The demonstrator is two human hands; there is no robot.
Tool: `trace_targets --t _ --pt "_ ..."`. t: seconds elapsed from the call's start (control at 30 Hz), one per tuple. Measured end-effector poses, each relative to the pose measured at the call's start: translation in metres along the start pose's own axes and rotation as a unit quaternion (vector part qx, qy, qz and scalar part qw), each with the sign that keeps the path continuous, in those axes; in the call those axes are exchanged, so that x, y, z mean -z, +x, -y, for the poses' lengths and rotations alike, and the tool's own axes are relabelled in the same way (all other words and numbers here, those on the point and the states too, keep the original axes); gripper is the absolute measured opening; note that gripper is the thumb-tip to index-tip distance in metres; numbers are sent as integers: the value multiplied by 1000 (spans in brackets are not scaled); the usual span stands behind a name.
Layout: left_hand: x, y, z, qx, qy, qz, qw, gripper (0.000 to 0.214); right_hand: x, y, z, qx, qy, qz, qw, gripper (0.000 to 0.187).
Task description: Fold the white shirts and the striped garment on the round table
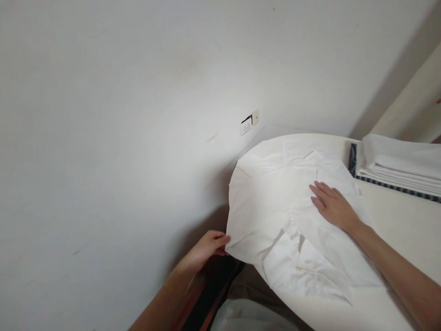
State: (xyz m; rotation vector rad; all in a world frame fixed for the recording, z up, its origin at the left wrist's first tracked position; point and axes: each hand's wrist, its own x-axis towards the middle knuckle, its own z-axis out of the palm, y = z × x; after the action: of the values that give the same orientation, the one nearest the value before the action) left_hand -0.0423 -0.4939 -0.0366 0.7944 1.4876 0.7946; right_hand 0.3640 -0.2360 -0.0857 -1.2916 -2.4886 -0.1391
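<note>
Pinching the near-left edge of a creased white cloth (265, 188) with the left hand (208, 247); resting the right hand (334, 209) open and flat on it. Spread over the rounded left end of a smooth white table (396, 220). Probably straightening; calls next for gentle outward tension.

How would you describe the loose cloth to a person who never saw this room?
Find the white table by the wall. The white cloth lies over its rounded end, under the right hand. Unlike the folded white pile nearby, it is spread out and wrinkled.
</note>
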Motion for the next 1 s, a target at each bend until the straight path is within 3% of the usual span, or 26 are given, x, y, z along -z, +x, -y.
trace_targets --t 0.27,0.47,0.7,0.83,0.93,1.0 --pt "0 -4 -2 -1 -70 79 994 46 1 1 1 1 -3 1 1000 54" --pt "4 -3 0 15 -73 79 994 49 4 1 1 -5 0 5 1000 53" --pt "6 11 -22 10 -74 43 996 51 9 4 7 -28 85 1 996 53" --pt "-2 13 -30 27 -54 39 997 54 32 4 -20 -82 255 -52 962 52" --pt "-2 16 -30 18 -29 -14 999 66 59 -5 -57 -147 292 -108 939 51" --pt "-2 19 -27 3 2 -66 998 87 74 -15 -76 -182 310 -148 921 51"
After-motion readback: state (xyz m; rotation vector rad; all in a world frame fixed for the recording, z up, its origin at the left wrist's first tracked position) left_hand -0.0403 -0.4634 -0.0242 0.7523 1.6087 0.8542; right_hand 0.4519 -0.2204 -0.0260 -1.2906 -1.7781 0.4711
